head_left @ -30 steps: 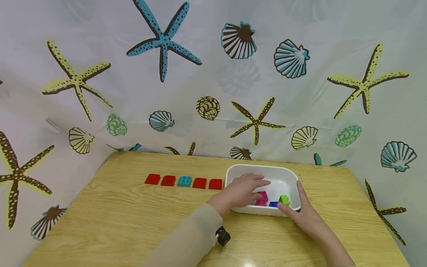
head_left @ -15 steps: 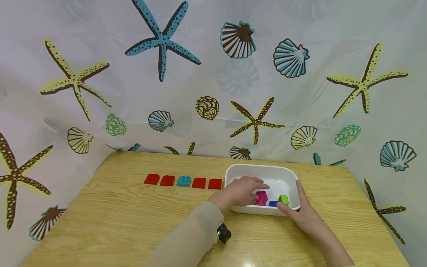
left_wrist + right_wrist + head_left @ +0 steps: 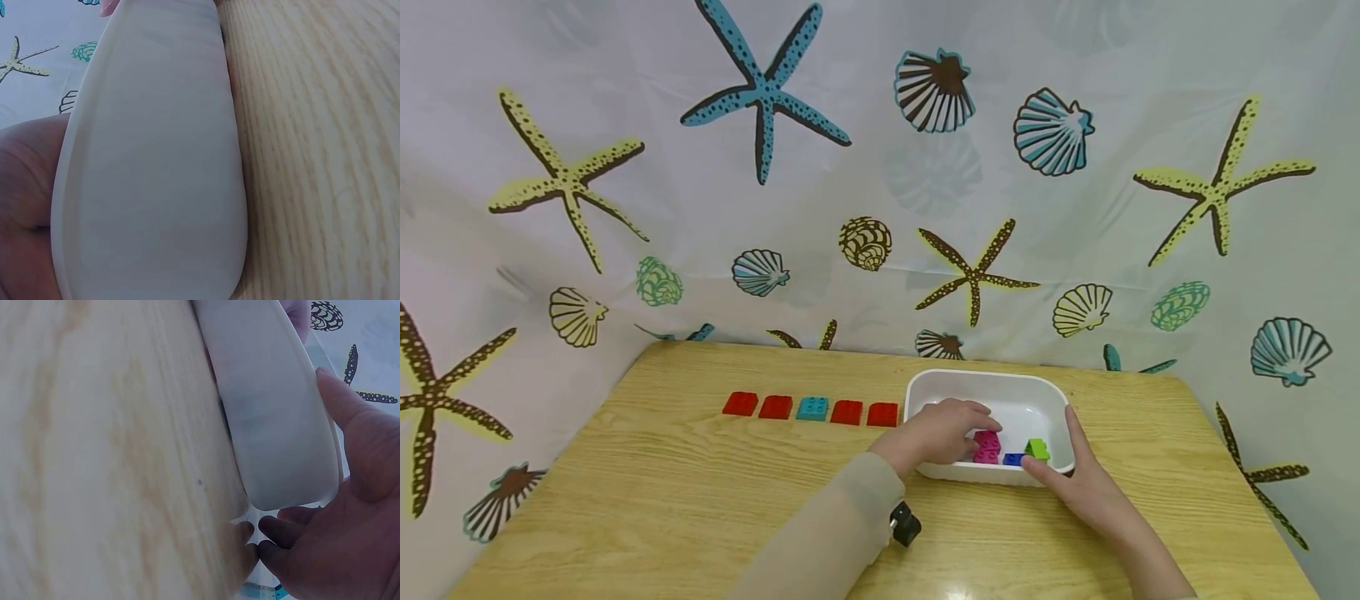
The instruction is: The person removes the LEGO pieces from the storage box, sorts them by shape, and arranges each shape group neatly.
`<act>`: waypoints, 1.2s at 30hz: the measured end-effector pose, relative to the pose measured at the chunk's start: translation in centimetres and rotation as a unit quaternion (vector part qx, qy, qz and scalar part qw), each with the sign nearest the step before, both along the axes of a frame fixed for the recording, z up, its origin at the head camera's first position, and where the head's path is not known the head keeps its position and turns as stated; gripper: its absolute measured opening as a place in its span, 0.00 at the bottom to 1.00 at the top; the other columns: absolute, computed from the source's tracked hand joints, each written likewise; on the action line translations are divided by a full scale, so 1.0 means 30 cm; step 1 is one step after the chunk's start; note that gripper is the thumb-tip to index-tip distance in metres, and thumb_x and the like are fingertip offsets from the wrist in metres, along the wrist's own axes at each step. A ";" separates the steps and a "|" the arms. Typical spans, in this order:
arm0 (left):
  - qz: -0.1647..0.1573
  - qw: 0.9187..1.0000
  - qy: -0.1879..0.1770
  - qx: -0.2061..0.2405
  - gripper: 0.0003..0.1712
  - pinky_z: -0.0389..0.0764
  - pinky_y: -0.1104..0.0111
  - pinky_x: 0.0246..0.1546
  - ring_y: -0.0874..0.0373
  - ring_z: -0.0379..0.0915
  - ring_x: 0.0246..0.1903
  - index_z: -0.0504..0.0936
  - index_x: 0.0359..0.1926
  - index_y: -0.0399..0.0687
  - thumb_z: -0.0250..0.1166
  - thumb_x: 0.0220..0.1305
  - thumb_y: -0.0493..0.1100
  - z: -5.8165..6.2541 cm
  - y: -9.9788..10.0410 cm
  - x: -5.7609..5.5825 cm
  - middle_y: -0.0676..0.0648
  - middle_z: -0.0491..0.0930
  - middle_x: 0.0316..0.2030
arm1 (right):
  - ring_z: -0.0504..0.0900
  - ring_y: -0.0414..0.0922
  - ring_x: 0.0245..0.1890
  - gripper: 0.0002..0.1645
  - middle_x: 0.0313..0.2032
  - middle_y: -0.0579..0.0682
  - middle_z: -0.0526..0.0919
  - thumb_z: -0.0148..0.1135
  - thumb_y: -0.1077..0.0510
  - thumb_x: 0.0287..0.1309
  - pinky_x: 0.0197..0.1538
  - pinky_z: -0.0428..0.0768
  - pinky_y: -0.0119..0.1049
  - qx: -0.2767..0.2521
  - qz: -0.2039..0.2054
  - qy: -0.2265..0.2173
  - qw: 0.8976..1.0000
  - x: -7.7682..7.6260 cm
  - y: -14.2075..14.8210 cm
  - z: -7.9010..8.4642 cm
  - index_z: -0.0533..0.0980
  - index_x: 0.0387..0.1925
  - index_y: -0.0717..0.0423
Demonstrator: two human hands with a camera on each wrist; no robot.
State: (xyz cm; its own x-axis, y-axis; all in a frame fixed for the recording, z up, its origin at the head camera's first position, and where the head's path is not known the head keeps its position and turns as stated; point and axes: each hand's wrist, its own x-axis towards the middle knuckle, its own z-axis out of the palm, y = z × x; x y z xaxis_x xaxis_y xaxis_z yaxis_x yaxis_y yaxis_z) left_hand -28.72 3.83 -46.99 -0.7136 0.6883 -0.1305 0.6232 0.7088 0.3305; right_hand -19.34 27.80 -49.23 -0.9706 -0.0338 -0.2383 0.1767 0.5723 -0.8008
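Observation:
A white plastic box [image 3: 1045, 392] stands on the wooden table. My left hand [image 3: 943, 429] reaches over its left front rim, fingers extended above the pink toy bricks [image 3: 987, 448], with the thumb tip close beside them. In the left wrist view, the box's outer wall [image 3: 156, 156] hides most of that hand. At the right end of the box, my right hand [image 3: 1090, 483] grips the rim between thumb and fingers. A blue brick [image 3: 1012, 459] and a lime-green brick [image 3: 1037, 449] lie inside near the right thumb.
Left of the box runs a row of flat bricks: red ones, such as this red brick [image 3: 882, 414], and a turquoise brick [image 3: 812, 408]. Behind the table [image 3: 700, 500] hangs a curtain [image 3: 850, 167] printed with starfish and shells.
My left hand's fingers have drawn in slightly toward the pink bricks. The right hand and the box stay in place.

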 end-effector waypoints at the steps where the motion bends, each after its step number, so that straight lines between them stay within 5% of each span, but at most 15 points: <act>1: 0.001 1.000 0.001 -0.001 0.25 0.72 0.47 0.76 0.51 0.70 0.76 0.84 0.73 0.64 0.69 0.80 0.43 -0.002 0.001 0.000 0.55 0.77 0.75 | 0.42 0.76 0.84 0.74 0.87 0.69 0.33 0.67 0.32 0.75 0.79 0.49 0.75 0.001 0.000 0.000 1.000 -0.001 0.000 0.000 0.21 0.88 0.43; 13: 0.027 1.000 0.003 0.006 0.23 0.74 0.48 0.74 0.52 0.74 0.71 0.85 0.73 0.60 0.67 0.81 0.43 -0.004 0.013 0.003 0.54 0.81 0.71 | 0.39 0.75 0.85 0.74 0.87 0.68 0.31 0.67 0.32 0.75 0.79 0.47 0.75 -0.012 -0.002 -0.003 1.000 0.002 -0.001 0.001 0.20 0.88 0.42; 36: 0.076 0.996 0.042 -0.011 0.18 0.81 0.54 0.60 0.56 0.77 0.48 0.89 0.63 0.60 0.74 0.76 0.47 -0.013 0.023 0.003 0.56 0.86 0.48 | 0.40 0.75 0.84 0.74 0.87 0.68 0.30 0.67 0.31 0.74 0.79 0.48 0.75 0.004 0.000 -0.003 1.000 -0.007 0.001 -0.004 0.20 0.88 0.44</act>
State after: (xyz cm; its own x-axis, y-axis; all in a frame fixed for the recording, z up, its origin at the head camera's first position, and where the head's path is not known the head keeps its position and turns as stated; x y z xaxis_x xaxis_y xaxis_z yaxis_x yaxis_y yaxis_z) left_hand -28.62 4.53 -47.37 -0.8179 0.5697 -0.0804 0.5332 0.8031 0.2658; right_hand -19.56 27.81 -49.36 -0.9693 -0.0315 -0.2439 0.1813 0.5787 -0.7952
